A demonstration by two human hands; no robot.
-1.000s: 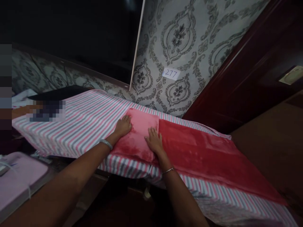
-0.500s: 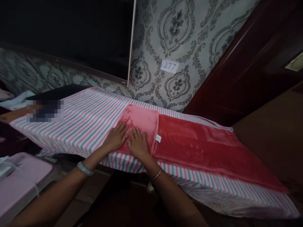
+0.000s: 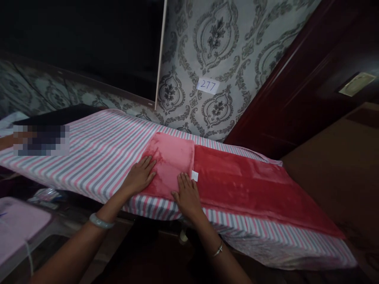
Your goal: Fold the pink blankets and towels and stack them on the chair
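A plush red blanket (image 3: 251, 185) lies in a long strip over a striped cloth (image 3: 97, 146). Its left end is folded over into a lighter pink-red layer (image 3: 174, 154), with a small white label (image 3: 194, 176) at the fold's right edge. My left hand (image 3: 139, 174) rests flat on the left edge of that folded part, fingers spread. Near the label, my right hand (image 3: 187, 194) lies flat on the folded part's right side, fingers stretched out. Neither hand grips the fabric.
Another person's hand (image 3: 23, 138) is at the far left, beside a blurred dark patch. A dark screen (image 3: 79, 47) hangs on the patterned wall, which bears a paper marked 277 (image 3: 208, 85). A pink-topped stool (image 3: 20, 228) stands lower left; a cardboard box (image 3: 334, 157) is at right.
My right hand has slid right and toward me across the folded layer, away from my left hand. My left hand stays on the left edge. The view has shifted slightly.
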